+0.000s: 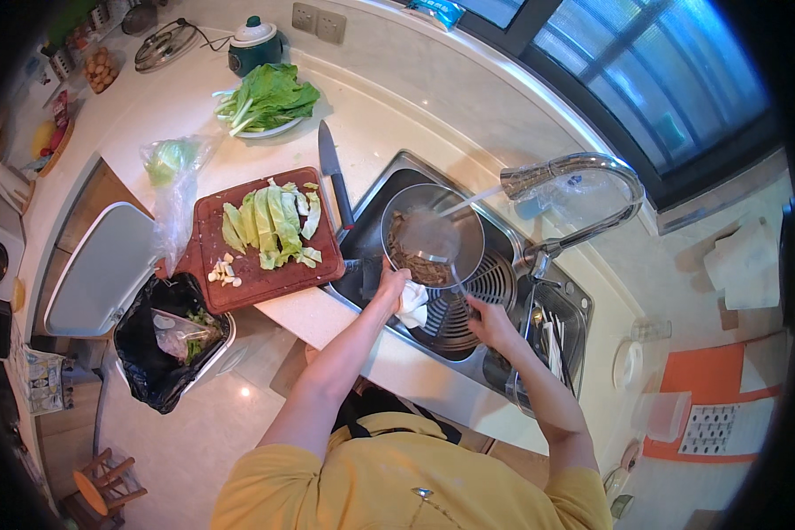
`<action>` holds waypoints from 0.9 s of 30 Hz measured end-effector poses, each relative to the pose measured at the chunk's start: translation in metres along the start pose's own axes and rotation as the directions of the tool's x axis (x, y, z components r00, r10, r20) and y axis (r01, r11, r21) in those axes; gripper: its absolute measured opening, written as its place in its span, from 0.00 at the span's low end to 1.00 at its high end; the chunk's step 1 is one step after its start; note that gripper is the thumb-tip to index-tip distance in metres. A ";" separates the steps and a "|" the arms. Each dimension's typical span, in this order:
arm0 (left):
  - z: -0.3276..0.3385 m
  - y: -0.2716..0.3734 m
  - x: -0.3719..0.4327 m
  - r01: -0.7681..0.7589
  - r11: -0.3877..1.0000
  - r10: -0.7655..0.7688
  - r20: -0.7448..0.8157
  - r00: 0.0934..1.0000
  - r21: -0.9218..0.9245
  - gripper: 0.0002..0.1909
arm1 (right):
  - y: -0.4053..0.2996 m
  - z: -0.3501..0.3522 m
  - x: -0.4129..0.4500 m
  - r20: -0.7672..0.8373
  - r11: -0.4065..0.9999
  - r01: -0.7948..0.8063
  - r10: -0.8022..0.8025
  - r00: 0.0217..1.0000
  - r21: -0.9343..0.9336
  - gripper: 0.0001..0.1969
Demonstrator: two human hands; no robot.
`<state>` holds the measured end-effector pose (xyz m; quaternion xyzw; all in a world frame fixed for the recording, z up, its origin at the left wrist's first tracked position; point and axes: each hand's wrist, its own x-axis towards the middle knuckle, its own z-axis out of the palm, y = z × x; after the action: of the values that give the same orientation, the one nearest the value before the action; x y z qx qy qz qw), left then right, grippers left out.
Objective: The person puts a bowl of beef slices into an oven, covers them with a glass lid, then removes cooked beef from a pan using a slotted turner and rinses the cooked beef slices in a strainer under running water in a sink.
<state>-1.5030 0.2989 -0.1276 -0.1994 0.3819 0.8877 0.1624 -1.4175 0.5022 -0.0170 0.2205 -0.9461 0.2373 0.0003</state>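
Observation:
Over the sink (397, 175) a round metal pot (480, 228) is held level or slightly tilted. Brown strips of food (404, 252) lie in cloudy, frothy liquid (430, 228) inside it. My left hand (392, 283) grips the pot at its near side with a white cloth (413, 305) bunched there; any pot handle is hidden. My right hand (487, 322) holds a metal utensil (458, 278) by its handle, its head down in the food. A stream of water (470, 202) runs from the chrome faucet (527, 180) into the pot.
Left of the sink are a kitchen knife (334, 175) and a cutting board (271, 291) with sliced cabbage (275, 228) and garlic (224, 273). Leafy greens (271, 96) sit on a plate behind. An open, lined trash bin (172, 351) stands below. Chopsticks (556, 344) fill the right-hand basin.

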 end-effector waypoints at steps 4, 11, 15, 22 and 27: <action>-0.013 -0.005 0.008 -0.086 0.995 0.086 -0.005 0.996 -0.040 0.41 | -0.048 -0.038 0.024 0.199 0.793 -0.527 0.488 0.850 0.307 0.25; -0.015 -0.008 0.009 -0.103 0.995 0.103 -0.058 0.993 -0.010 0.40 | -0.064 -0.073 0.004 0.558 0.609 -0.680 0.423 0.714 0.408 0.25; 0.001 -0.001 0.003 -0.044 0.999 0.045 -0.041 0.998 0.018 0.40 | -0.019 -0.009 0.007 0.236 0.919 -0.353 0.309 0.921 0.177 0.24; -0.013 -0.005 0.012 -0.137 0.988 0.140 -0.042 0.989 0.065 0.43 | -0.044 -0.033 0.023 0.147 0.867 -0.465 0.443 0.884 0.182 0.24; -0.006 -0.004 0.007 0.000 1.000 0.001 -0.095 0.995 0.005 0.42 | -0.015 -0.012 0.018 0.444 0.697 -0.569 0.383 0.810 0.436 0.23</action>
<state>-1.5058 0.2982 -0.1370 -0.2410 0.3914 0.8763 0.1443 -1.4284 0.4881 0.0021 -0.0100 -0.8476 0.4515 -0.2785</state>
